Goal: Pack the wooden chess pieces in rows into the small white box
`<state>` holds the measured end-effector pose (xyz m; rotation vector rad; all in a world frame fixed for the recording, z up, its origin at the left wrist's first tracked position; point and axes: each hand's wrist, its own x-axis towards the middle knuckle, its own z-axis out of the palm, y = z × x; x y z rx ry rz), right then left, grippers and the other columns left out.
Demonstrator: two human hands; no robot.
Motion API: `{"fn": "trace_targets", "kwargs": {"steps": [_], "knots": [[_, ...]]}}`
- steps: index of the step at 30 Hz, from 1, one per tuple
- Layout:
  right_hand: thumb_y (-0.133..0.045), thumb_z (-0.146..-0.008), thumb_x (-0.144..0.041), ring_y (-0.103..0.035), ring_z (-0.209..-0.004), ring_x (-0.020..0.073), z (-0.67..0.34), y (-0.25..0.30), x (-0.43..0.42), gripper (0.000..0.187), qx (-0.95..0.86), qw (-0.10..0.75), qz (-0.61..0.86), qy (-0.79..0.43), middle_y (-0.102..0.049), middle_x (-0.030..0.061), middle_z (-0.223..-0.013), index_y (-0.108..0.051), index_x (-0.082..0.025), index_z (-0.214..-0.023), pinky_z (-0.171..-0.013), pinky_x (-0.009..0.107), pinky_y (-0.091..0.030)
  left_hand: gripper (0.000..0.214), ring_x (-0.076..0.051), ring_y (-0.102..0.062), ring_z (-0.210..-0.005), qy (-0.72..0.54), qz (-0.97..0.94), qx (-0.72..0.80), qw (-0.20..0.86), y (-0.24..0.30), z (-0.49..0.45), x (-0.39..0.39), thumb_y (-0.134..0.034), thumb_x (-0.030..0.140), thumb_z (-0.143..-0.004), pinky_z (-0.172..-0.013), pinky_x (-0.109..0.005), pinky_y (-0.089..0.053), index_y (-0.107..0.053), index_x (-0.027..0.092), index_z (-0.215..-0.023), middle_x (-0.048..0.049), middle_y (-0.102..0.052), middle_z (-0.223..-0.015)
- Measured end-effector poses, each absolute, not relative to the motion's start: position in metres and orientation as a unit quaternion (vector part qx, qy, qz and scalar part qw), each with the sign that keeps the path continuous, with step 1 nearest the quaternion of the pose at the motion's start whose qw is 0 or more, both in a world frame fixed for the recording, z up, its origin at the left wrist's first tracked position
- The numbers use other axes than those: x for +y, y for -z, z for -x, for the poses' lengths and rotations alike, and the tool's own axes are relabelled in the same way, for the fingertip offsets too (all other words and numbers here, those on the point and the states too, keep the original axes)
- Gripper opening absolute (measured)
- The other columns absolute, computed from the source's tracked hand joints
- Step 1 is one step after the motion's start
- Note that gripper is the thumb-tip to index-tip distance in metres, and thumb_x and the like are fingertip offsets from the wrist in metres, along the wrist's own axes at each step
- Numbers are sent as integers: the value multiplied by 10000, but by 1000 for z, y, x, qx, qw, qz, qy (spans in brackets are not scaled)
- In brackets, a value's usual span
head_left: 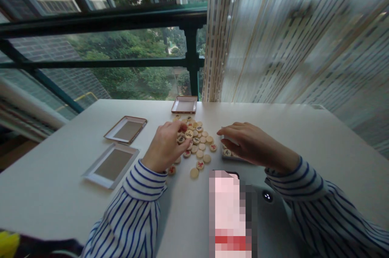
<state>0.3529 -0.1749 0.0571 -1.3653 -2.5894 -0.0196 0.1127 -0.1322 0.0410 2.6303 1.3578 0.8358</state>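
A loose pile of round wooden Chinese chess pieces lies mid-table, some with red or black characters up and others plain side up. My left hand is at the pile's left side, its thumb and forefinger closed about a chess piece with a dark character. Over a shallow box to the right, my right hand hovers palm down, thumb apart from the fingers and nothing visible between them. Chess pieces sit inside that box; my right hand hides most of it.
Two shallow trays, one brown-rimmed and one white, lie on the left of the white table. Another brown-rimmed tray is at the far edge. A phone, mostly blurred out, lies in front. Window railing and a curtain stand behind.
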Motion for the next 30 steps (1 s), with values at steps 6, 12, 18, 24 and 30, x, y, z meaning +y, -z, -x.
{"fn": "trace_targets", "kwargs": {"steps": [6, 12, 18, 24, 30], "knots": [[-444, -871, -236, -593, -886, 199, -361, -62, -175, 265, -869, 113, 481, 34, -666, 88, -975, -577, -166, -1089, -756, 319, -411, 217, -192, -557, -828, -295, -856, 423, 40, -63, -126, -122, -600, 248, -722, -765, -348, -444, -516, 171, -907, -41, -602, -861], [-438, -874, -254, -603, -833, 190, -363, -62, -173, 255, -861, 106, 495, 43, -674, 73, -901, -587, -184, -1069, -709, 304, -412, 240, -165, -567, -808, -324, -857, 392, 90, -80, -143, -112, -609, 234, -704, -746, -319, -458, -516, 165, -915, -35, -601, -859], [-437, -873, -259, -607, -802, 185, -368, -64, -173, 247, -846, 114, 518, 47, -674, 72, -892, -605, -182, -1037, -679, 290, -404, 249, -158, -564, -812, -333, -861, 360, 134, -77, -162, -104, -608, 236, -708, -740, -312, -460, -515, 160, -927, -38, -599, -870], [-431, -864, -254, -591, -714, 156, -376, -68, -170, 225, -814, 145, 562, 15, -672, 44, -821, -630, -187, -946, -634, 269, -385, 240, -166, -551, -820, -306, -887, 320, 130, -62, -173, -96, -604, 232, -721, -731, -317, -447, -517, 173, -937, -34, -597, -869], [-467, -827, -265, -546, -601, 118, -381, -64, -166, 182, -775, 189, 602, -42, -657, 10, -733, -638, -205, -845, -571, 243, -360, 226, -173, -550, -817, -273, -907, 294, 126, -52, -185, -101, -607, 253, -739, -724, -324, -433, -513, 178, -930, -31, -604, -868]]}}
